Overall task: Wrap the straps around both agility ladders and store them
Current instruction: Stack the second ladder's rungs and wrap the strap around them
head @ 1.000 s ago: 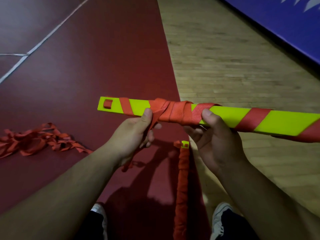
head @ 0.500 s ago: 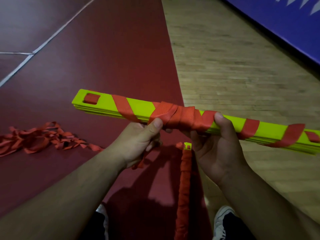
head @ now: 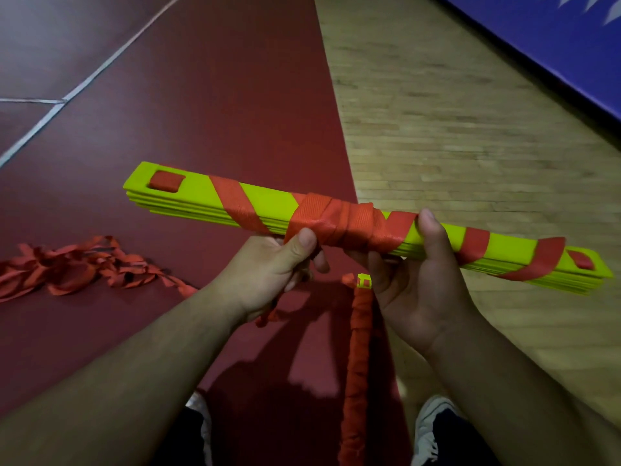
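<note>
Low in the frame, between the person's shoes (head: 430, 428), a long bundle wound all over in orange strap (head: 359, 348) lies on the floor. I think that is the other ladder, already done. Above it, in the middle of the frame, both hands hold up a stack of flat yellow-green plastic ladder rungs (head: 268, 201). The left hand (head: 268, 274) is curled round the loose end of the flat orange woven strap (head: 339, 223), with its thumb pressing the thick wraps. The right hand (head: 416, 287) grips the stack from below, thumb on top.

The stack looks light and stiff, but the thin rungs may slide apart, so the middle is a good place to hold. The strap is soft and floppy and needs a tight pull or it goes slack.

At the left edge a messy pile of loose orange straps (head: 67, 270) sits on the dark red floor mat (head: 218, 95). Farther off, at the upper right, are wooden floorboards (head: 453, 129) and a blue wall pad (head: 554, 45).
</note>
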